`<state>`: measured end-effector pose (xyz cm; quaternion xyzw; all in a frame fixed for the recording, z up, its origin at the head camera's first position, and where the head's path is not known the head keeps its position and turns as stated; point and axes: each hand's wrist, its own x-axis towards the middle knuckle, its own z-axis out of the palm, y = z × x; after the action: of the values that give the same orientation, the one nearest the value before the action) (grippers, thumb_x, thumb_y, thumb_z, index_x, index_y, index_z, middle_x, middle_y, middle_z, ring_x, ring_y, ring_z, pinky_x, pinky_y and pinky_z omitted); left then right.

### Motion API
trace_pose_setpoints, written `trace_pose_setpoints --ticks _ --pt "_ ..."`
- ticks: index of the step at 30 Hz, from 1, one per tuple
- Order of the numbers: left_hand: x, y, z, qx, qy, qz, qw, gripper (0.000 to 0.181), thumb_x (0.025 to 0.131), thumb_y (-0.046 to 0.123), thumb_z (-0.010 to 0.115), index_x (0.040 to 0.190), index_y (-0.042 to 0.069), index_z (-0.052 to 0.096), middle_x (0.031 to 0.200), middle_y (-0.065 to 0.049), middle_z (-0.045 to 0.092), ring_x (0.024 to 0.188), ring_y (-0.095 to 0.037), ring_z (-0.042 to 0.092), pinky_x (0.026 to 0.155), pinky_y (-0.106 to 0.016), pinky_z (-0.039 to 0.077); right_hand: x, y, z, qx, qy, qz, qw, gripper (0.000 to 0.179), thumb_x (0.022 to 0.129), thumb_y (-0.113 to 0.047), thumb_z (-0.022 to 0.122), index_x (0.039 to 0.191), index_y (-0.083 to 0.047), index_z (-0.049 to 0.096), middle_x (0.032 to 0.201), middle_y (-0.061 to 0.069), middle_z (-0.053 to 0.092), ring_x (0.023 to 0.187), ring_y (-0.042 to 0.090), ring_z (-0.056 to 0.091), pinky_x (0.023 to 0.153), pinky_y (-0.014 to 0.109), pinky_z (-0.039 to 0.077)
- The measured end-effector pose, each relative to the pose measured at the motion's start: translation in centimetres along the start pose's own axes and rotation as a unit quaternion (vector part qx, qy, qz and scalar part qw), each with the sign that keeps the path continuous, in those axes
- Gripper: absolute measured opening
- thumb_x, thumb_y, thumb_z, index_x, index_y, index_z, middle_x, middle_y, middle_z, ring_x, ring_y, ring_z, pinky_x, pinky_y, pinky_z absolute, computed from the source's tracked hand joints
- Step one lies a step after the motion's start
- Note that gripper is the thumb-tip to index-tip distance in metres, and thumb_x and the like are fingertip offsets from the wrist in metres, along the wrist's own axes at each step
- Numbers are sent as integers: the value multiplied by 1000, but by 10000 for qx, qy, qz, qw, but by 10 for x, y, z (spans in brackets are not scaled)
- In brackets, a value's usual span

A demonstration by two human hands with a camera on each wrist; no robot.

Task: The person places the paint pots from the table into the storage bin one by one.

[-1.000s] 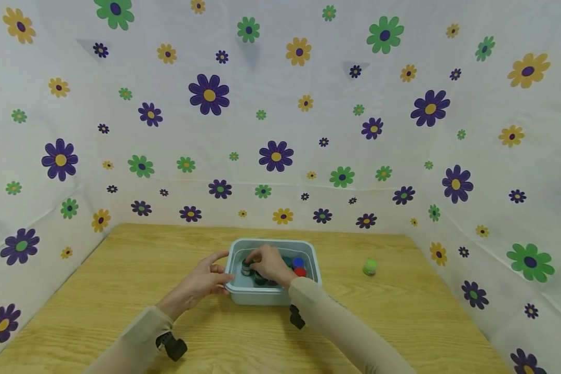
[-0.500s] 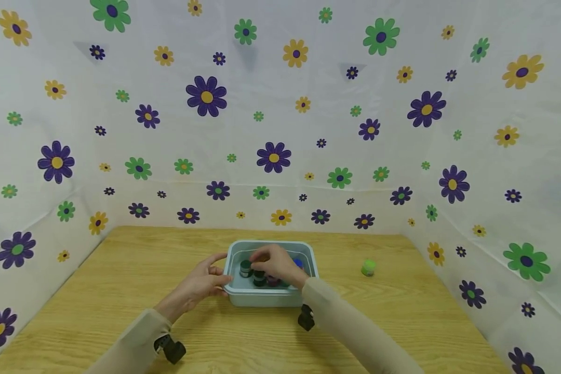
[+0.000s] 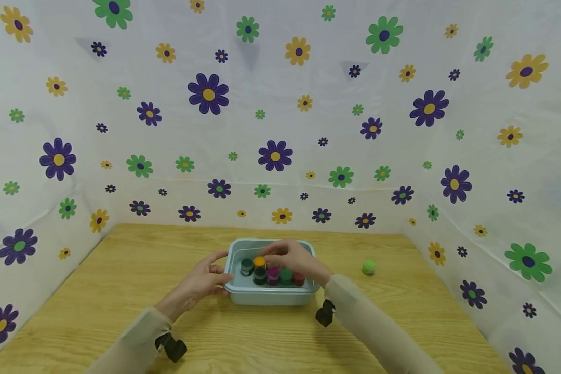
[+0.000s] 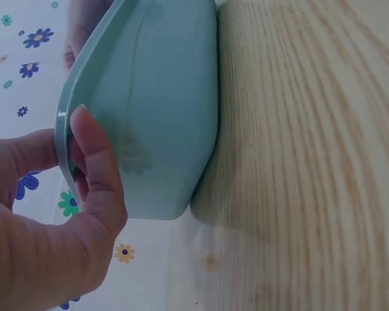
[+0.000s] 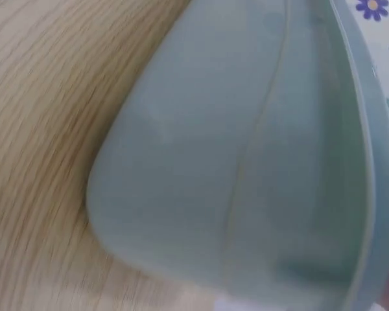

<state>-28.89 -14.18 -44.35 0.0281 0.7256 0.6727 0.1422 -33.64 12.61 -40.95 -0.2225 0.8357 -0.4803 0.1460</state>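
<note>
A light blue plastic tub (image 3: 262, 297) sits on the wooden table with small lidded jars inside. My left hand (image 3: 204, 280) grips its left rim, thumb on one side and fingers on the other, as the left wrist view also shows. Over the tub's right half is my right hand (image 3: 295, 258), its fingertips close to an orange-lidded jar (image 3: 259, 262); whether they pinch anything is hidden. Around them stand a dark green-lidded jar (image 3: 246, 266), a black-lidded jar (image 3: 259, 275), a magenta-lidded jar (image 3: 273, 276), a green-lidded jar (image 3: 286, 276) and a red-lidded jar (image 3: 298, 278).
A lime green jar (image 3: 368, 267) stands alone on the wooden table (image 3: 191, 343), right of the tub. Flower-printed white sheeting (image 3: 243, 130) encloses the back and both sides. In the right wrist view the tub's wall (image 5: 181, 162) fills most of the picture.
My right hand has let go of the dark green-lidded jar at the tub's left and moved rightward, uncovering the orange-lidded jar. The left hand stays on the rim.
</note>
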Motion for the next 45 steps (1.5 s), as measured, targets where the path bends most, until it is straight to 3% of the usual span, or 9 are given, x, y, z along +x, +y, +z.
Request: trace_pose_setpoints --ticks 4,12,16,24,30,37,45 --pt "-1 1 0 85 29 -15 10000 72 90 6 67 151 16 31 97 -10 51 72 -20 61 66 -33 59 -7 5 -13 170 34 -22 9998 34 96 -24 64 124 -4 65 119 17 67 100 37 62 85 42 57" --pt "-3 1 -1 208 124 -37 9997 70 91 8 68 151 17 32 96 -8 51 69 -18 56 59 -27 54 -19 11 -29 294 33 -57 9995 38 97 -24 62 128 -1 61 127 20 62 107 25 61 99 44 51" --pt "-2 1 -2 219 160 -55 9996 70 91 8 68 151 17 32 96 -8 50 69 -17 56 58 -26 53 -23 15 -36 342 145 42 9993 39 96 -21 64 128 0 60 123 20 64 101 19 61 92 42 53" --pt "-3 2 0 127 87 -46 9999 71 90 6 68 150 15 32 94 -8 50 69 -18 58 60 -28 55 -34 25 -53 742 280 67 9968 37 94 -17 66 126 0 62 114 19 67 87 26 59 72 28 52" --pt "-3 0 1 -8 3 -28 10000 72 90 5 68 151 15 31 95 -10 53 75 -21 62 68 -33 60 -41 36 -66 909 466 43 9948 40 94 -17 66 129 2 59 122 20 64 95 21 59 79 28 52" --pt "0 0 2 3 40 -3 10000 71 91 6 68 151 16 31 99 -13 55 76 -22 64 71 -35 60 -50 50 -82 1028 839 299 9907 44 93 -21 68 130 0 58 124 16 64 99 20 61 82 32 53" --pt "2 -1 1 123 132 -15 9998 71 90 7 68 151 16 33 96 -11 55 71 -19 62 67 -32 58 -65 68 -101 1060 915 325 9896 41 94 -17 66 130 1 58 109 1 65 95 15 61 79 27 53"
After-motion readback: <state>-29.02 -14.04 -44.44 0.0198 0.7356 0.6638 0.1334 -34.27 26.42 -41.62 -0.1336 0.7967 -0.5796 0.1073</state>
